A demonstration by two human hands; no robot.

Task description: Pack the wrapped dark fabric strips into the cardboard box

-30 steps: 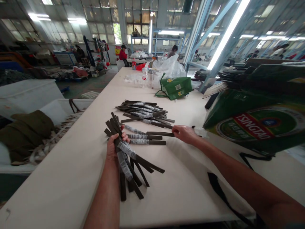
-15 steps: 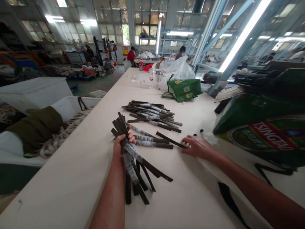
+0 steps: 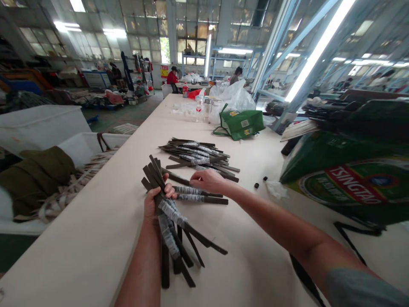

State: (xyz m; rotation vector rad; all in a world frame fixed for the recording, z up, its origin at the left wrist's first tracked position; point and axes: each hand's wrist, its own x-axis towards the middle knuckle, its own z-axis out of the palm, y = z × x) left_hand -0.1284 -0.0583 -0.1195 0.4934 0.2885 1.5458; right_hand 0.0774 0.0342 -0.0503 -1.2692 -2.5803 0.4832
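My left hand [image 3: 156,198] is closed around a fanned bundle of dark flat strips [image 3: 171,238], several with a crinkled grey-white wrapping at their middles. The ends stick out above the fist and spread below it. Just right of it, my right hand [image 3: 209,181] pinches one end of a dark flat strip [image 3: 175,176], whose other end reaches toward the bundle. Beneath that hand, wrapped strips [image 3: 214,200] lie on the table, partly covered by it. Farther back is a pile of similar wrapped strips [image 3: 200,154].
On the pale table [image 3: 96,238] sit a green bag [image 3: 243,123], clear plastic bags [image 3: 238,96], a bottle [image 3: 199,106] and small black pieces [image 3: 256,186]. A large green Tsingtao bag [image 3: 351,179] stands right. White bins [image 3: 41,123] flank the left edge. Other people [image 3: 172,76] sit far back.
My right hand has moved left across the table, bringing the dark strip close to the left hand. My left hand keeps hold of the bundle. The view has shifted slightly.
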